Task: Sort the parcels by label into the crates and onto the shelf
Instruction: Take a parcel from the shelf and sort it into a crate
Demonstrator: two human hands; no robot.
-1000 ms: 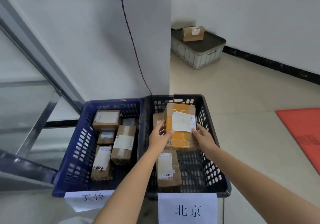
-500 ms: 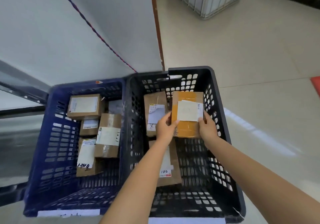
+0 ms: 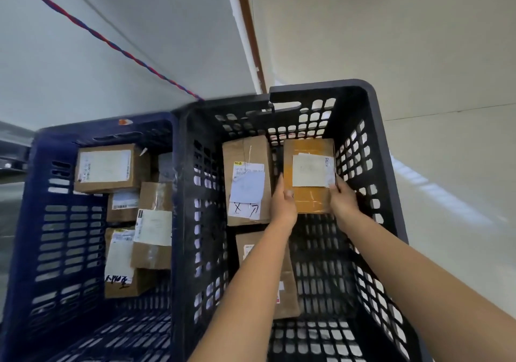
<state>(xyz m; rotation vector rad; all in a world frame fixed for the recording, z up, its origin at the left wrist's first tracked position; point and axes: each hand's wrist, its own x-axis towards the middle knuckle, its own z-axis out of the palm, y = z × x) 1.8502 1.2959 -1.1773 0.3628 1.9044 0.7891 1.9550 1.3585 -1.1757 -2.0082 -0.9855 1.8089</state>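
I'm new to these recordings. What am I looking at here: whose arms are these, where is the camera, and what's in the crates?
There is no robot. A person wears a camera on the head, so the one picture looks down along their bare arms. Two plastic crates stand side by side on the floor: a blue crate on the left with several cardboard parcels in it, and a black crate on the right. The left hand and right hand grip an orange-taped parcel by its sides, low inside the black crate. Beside it lies a labelled parcel, and another parcel lies partly hidden under the left arm.
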